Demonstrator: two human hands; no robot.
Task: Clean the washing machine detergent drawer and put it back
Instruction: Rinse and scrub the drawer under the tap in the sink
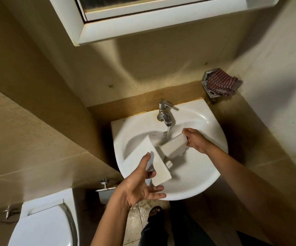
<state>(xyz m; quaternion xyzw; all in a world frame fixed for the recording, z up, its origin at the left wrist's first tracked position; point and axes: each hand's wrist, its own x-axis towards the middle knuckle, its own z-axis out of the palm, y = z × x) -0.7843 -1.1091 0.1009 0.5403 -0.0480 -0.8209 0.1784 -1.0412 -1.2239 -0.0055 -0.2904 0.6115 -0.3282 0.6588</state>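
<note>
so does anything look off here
Nothing spilled or broken. The detergent drawer is tilted over the sink under the running tap, held by the left hand and right hand, which suits rinsing. Only a striped cloth bunched on its metal holder looks untidy.

Detergent drawer (pixel 173 148) over sink (pixel 196 174), under running tap (pixel 165 112); left hand (pixel 136 185) pinches its front, right hand (pixel 196 141) grips its rear.

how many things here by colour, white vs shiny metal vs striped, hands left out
white: 4 (sink, detergent drawer, toilet, cabinet)
shiny metal: 3 (tap, wall holder, paper holder)
red striped: 1 (cloth)
total: 8
</note>
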